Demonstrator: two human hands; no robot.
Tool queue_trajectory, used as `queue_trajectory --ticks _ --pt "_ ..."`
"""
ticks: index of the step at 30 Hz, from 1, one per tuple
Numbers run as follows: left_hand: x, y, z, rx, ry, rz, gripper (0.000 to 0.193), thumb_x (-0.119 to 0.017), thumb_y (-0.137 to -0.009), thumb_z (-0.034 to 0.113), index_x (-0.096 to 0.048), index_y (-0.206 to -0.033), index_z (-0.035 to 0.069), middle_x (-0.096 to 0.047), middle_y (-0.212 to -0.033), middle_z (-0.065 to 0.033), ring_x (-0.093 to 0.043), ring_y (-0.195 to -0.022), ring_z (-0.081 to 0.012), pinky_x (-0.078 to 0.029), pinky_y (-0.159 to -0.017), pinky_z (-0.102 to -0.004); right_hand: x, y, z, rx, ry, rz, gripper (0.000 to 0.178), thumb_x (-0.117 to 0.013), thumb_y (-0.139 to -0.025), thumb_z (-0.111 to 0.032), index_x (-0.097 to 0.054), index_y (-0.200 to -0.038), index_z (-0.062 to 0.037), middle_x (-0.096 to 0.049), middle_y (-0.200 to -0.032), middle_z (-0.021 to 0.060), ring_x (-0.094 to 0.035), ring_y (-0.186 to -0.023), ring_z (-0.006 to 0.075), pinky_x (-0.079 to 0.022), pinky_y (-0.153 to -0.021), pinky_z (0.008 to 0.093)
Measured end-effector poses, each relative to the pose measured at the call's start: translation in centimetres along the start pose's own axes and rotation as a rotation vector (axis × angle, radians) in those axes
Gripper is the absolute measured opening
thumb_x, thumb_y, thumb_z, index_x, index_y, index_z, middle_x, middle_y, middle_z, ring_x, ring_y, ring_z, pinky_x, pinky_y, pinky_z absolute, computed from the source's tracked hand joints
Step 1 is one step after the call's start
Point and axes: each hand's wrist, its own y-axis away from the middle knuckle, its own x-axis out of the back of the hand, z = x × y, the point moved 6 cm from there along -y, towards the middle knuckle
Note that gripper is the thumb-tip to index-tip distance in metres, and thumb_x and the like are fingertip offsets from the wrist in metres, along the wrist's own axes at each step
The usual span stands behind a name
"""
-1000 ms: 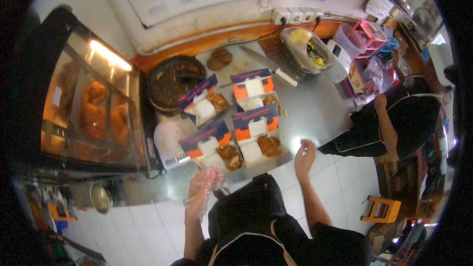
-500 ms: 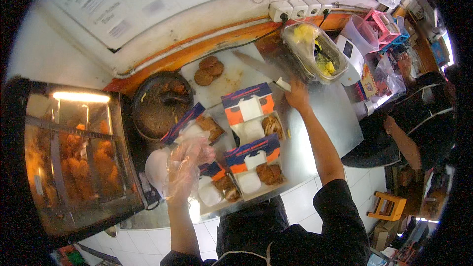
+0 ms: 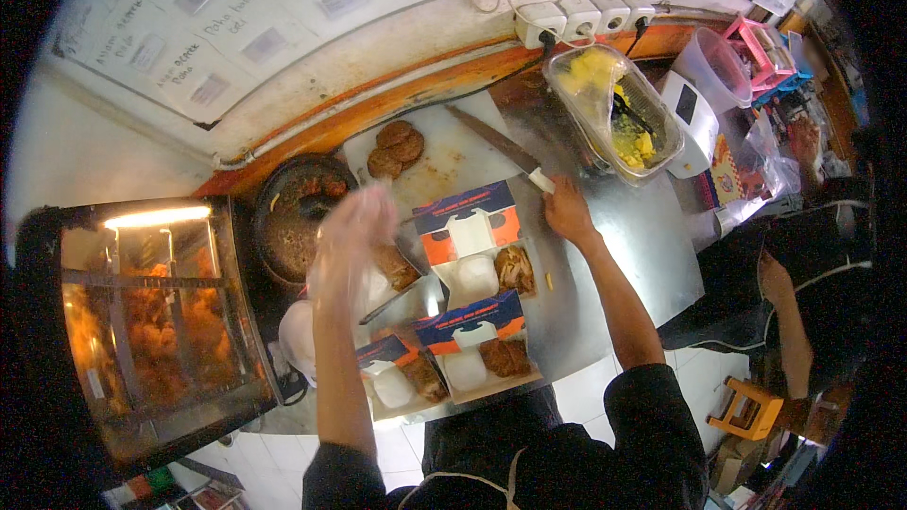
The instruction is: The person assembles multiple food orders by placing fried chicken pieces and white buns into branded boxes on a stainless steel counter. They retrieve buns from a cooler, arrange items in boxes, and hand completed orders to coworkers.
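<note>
1. The desk (image 3: 652,246) carries a heated display case (image 3: 156,321) at the left and a white cutting board (image 3: 444,156).
2. Four open meal boxes (image 3: 472,236) hold rice and fried chicken.
3. The left hand (image 3: 350,231), in a clear plastic glove, hovers over the boxes; its grip is blurred, so its state cannot be told.
4. The right hand (image 3: 567,211) pinches the white handle of a knife (image 3: 501,146) lying on the board.

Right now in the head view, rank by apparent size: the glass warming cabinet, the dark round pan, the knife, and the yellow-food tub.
Largest to smallest:
1. glass warming cabinet
2. yellow-food tub and dark round pan: look alike, not ranked
3. knife, at the right hand
</note>
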Motion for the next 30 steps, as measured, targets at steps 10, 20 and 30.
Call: queue_trajectory --ticks 10,20,30 --pt "-1.7 -24.9 -5.5 -0.192 -1.226 0.188 0.054 -0.055 -0.092 0.051 -0.066 -0.115 0.004 -0.068 -0.111 -0.0215 -0.066 -0.099 -0.0351 -0.051 -0.087 -0.0455 3.9 1.8 -2.8 -0.261 -0.339 -0.321 0.040 -0.056 -0.094 -0.032 -0.064 -0.110 0.0042 -0.067 -0.098 0.0281 -0.066 -0.093 0.0423 -0.051 -0.079 0.0464" --pt "-7.3 -22.9 -7.8 -0.156 -1.116 -0.244 0.054 -0.057 -0.091 0.044 -0.059 -0.127 0.004 -0.067 -0.110 -0.0235 -0.065 -0.103 -0.0366 -0.050 -0.092 -0.0453 3.9 4.6 -2.6 -0.435 -0.530 -0.233 0.037 -0.056 -0.097 -0.032 -0.059 -0.110 0.0025 -0.065 -0.086 0.0239 -0.066 -0.080 0.0378 -0.049 -0.070 0.0450" --pt "-8.9 -18.8 -8.1 0.014 -1.886 -0.220 0.060 -0.064 -0.082 0.036 -0.051 -0.130 0.001 -0.058 -0.123 -0.0208 -0.054 -0.120 -0.0340 -0.046 -0.101 -0.0442 4.4 10.4 -4.7 -0.560 -0.458 -0.125 0.033 -0.053 -0.100 -0.031 -0.060 -0.105 0.0010 -0.058 -0.071 0.0130 -0.058 -0.066 0.0205 -0.045 -0.062 0.0356"
